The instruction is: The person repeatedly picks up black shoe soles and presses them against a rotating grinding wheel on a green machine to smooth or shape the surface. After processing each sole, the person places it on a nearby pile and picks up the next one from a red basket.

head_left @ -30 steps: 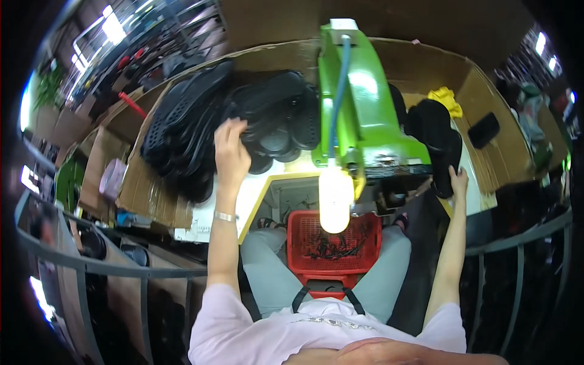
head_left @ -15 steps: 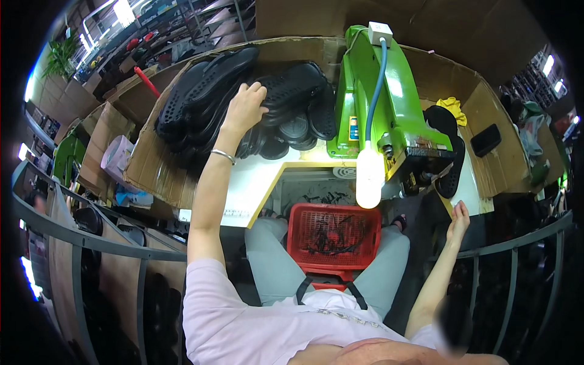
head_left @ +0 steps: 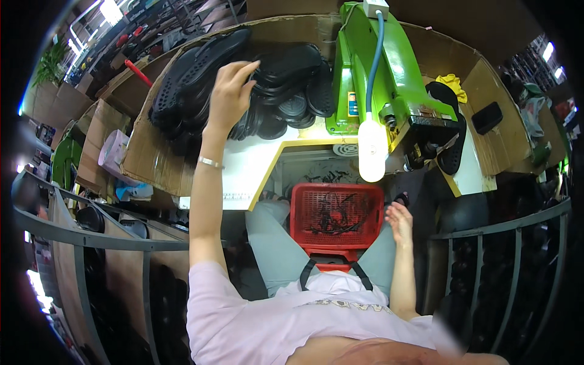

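Two heaps of black moulded shoes point(head_left: 198, 79) with rows of holes lie on the left of the white worktable point(head_left: 234, 176). My left hand point(head_left: 230, 94) hovers over the gap between the heaps, its thumb and bent fingers apart, and nothing shows in its grasp. A silver bracelet point(head_left: 210, 162) circles that wrist. Beside my right thigh, my right hand point(head_left: 399, 222) is raised with its fingers spread and holds nothing. The nearest thing to it is the red plastic basket point(head_left: 298, 213) between my legs, with thin black scraps inside.
A green machine point(head_left: 389, 67) with a lit white lamp point(head_left: 372, 152) stands mid-table. Right of it are a black sole-shaped piece point(head_left: 451, 149), a yellow cloth point(head_left: 452, 87) and a black phone point(head_left: 487, 118). Cardboard walls point(head_left: 152, 164) edge the table; metal rails point(head_left: 121, 243) flank me.
My left hand has drawn back slightly left off the shoes, its fingers opening. My right hand has swung inward from the table's right corner toward the basket. The view has tilted a little.
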